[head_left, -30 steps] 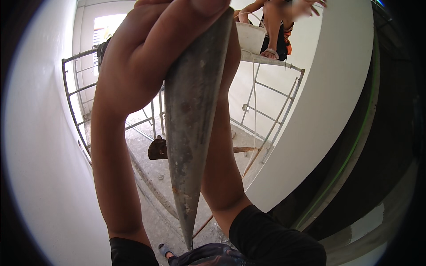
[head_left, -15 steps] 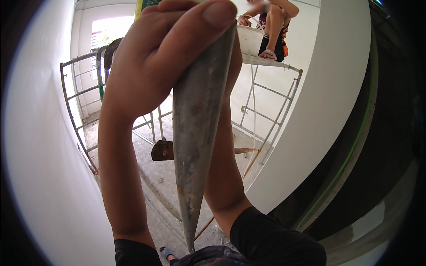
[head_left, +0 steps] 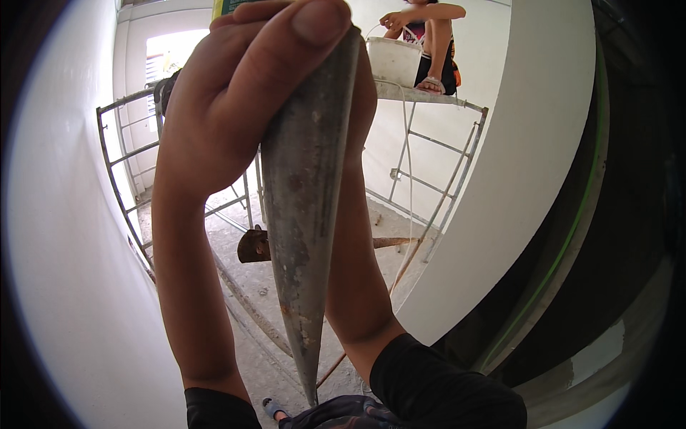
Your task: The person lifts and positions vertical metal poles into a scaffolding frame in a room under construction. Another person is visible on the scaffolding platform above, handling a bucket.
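A grey, scuffed metal pipe (head_left: 304, 214) stands close in front of me, wide at the top and narrowing down toward my body. My left hand (head_left: 229, 100) is closed round its upper end, the thumb lying across the top. Behind the pipe's right side rises my right hand (head_left: 364, 93). Its edge lies against the pipe, and its fingers are hidden. Above my left hand a yellow and green thing (head_left: 220, 8) shows in part; its kind is cut off by the frame.
Behind stands a metal scaffold (head_left: 436, 143). A person (head_left: 437, 43) sits on its platform beside a white bucket (head_left: 393, 61), one hand near the handle. White walls flank me; a dark opening (head_left: 557, 300) lies right. A rusty blade-like tool (head_left: 254, 245) shows below.
The pipe's upper end and both my hands have shifted left. More of the bucket is now visible, and the seated person's hand has risen above it.
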The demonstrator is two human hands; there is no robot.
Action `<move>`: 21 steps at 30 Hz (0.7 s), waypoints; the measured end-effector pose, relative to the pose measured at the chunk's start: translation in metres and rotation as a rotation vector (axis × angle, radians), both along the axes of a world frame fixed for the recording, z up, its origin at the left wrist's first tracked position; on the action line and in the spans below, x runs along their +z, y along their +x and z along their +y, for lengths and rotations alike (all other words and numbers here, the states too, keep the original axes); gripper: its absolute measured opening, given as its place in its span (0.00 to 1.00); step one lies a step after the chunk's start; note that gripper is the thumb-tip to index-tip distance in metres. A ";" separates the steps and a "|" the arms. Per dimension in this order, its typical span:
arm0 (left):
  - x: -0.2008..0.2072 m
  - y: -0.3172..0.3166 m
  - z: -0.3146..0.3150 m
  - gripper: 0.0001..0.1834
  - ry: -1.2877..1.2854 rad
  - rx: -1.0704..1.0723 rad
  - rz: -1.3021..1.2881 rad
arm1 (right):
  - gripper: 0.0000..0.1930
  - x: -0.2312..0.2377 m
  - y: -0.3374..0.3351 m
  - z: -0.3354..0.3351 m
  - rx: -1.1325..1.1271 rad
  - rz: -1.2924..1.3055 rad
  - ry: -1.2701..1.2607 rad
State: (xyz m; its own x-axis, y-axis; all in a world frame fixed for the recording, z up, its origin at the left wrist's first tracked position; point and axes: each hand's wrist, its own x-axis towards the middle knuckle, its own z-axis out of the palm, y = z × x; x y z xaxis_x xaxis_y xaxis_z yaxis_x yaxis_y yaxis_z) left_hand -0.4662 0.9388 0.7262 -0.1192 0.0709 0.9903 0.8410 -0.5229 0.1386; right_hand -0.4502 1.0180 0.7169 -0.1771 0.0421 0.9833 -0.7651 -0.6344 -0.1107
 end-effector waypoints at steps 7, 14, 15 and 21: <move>0.000 -0.003 -0.011 0.40 -0.117 -0.038 0.003 | 0.29 0.008 -0.013 0.014 -0.036 -0.100 0.164; 0.010 -0.008 -0.014 0.39 -0.205 0.010 0.294 | 0.29 0.007 -0.011 0.010 0.001 -0.106 0.159; 0.010 -0.005 -0.012 0.38 -0.146 0.132 0.399 | 0.29 0.005 -0.001 0.007 -0.084 -0.072 0.166; -0.002 -0.015 -0.014 0.34 -0.241 -0.037 0.028 | 0.31 0.001 -0.015 0.011 -0.289 -0.154 0.056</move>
